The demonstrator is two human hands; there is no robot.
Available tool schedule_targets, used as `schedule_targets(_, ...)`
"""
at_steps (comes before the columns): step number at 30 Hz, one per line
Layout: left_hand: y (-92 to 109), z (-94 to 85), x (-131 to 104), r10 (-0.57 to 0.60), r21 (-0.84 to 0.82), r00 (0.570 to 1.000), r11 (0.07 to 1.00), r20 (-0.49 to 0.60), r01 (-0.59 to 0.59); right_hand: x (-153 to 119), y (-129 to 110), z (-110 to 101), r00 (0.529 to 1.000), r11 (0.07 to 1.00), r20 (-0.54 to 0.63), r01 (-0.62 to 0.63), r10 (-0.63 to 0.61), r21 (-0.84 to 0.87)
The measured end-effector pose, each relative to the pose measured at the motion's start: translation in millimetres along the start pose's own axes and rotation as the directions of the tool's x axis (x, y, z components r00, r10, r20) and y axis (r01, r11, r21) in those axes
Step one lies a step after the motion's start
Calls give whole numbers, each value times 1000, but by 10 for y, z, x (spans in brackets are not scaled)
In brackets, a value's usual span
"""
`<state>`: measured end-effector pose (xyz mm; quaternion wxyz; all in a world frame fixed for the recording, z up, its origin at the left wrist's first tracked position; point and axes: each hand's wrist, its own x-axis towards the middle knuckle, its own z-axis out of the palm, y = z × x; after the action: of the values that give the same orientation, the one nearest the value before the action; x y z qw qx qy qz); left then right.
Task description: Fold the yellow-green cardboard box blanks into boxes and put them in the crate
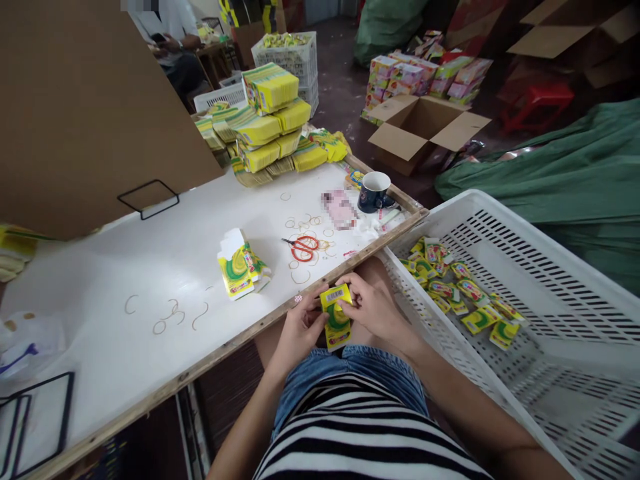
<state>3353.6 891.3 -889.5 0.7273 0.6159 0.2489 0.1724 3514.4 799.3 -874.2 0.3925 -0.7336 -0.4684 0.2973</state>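
Note:
Over my lap, at the table's front edge, I hold a small yellow and green printed box (338,325) with a barcode near its top. My left hand (301,327) grips its left side with thumb and fingers. My right hand (370,303) is closed on its upper right edge, the thumb lying across the front. Several similar flat boxes (237,270), with white flaps showing, lie in a small pile on the white table (200,227). Orange-handled scissors (303,248) rest among loose rubber bands (324,247).
A white plastic crate (475,207) at my right holds several yellow packs (470,290). Bundled yellow cartons (273,127) are stacked at the table's far end. A dark mug (373,193) and a pink phone (340,209) stand near the right edge. Another person (173,40) sits behind.

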Motion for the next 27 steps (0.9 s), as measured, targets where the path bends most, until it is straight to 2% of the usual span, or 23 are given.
schedule_targets(4, -23, -3, 9, 15, -23, 1000, 1000, -6, -15, 12, -61, 40, 999, 998, 20, -30, 32, -62)
schedule_targets(7, -8, 0, 15, 24, -11, 999, 1000, -28, -25, 23, -84, 54, 997, 990, -12, -72, 71, -120)
schedule_targets(9, 23, -16, 20, 24, -25, 999, 999, -49, -25, 28, -61, 46, 999, 993, -25, -42, 39, -107)
schedule_targets(11, 54, -41, 26, 20, -52, 997, 998, -68, -24, 30, -1, 37, 999, 999, -28, 39, -39, -22)
schedule_targets(13, 62, -47, 34, 17, -81, 997, 996, -75, -24, 27, 78, 47, 995, 986, -40, 96, -91, 136)
schedule_targets(16, 29, 16, 41, 18, -108, 997, 994, -74, -25, 4, 164, 88, 998, 913, -43, 64, -51, 403)
schedule_targets(18, 17, 67, 40, 46, -68, 997, 996, -69, -50, -33, 173, 68, 996, 887, -88, 68, -31, 456)
schedule_targets(19, 26, 69, 40, 87, 2, 993, 996, -82, -87, -59, 166, 26, 985, 905, -168, 102, -35, 413)
schedule_targets(20, 46, 43, 41, 155, 116, 981, 983, -115, -141, -86, 155, -39, 954, 936, -295, 145, -47, 319)
schedule_targets(21, 76, -19, 43, 246, 269, 955, 943, -166, -196, -113, 145, -123, 894, 968, -443, 171, -74, 184)
schedule_targets(23, 146, -249, 44, 460, 608, 842, 765, -282, -215, -152, 144, -312, 683, 985, -710, 130, -172, -114)
schedule_targets(24, 176, -405, 40, 543, 732, 773, 663, -327, -156, -160, 154, -391, 606, 974, -765, 86, -219, -210)
schedule_targets(25, 197, -574, 30, 595, 806, 715, 587, -367, -74, -159, 169, -446, 572, 961, -779, 63, -256, -269)
schedule_targets(26, 208, -741, 14, 602, 837, 690, 547, -402, 10, -152, 184, -467, 582, 954, -766, 67, -274, -291)
schedule_targets(27, 208, -891, -8, 576, 842, 699, 535, -424, 69, -140, 195, -453, 618, 956, -737, 95, -275, -277)
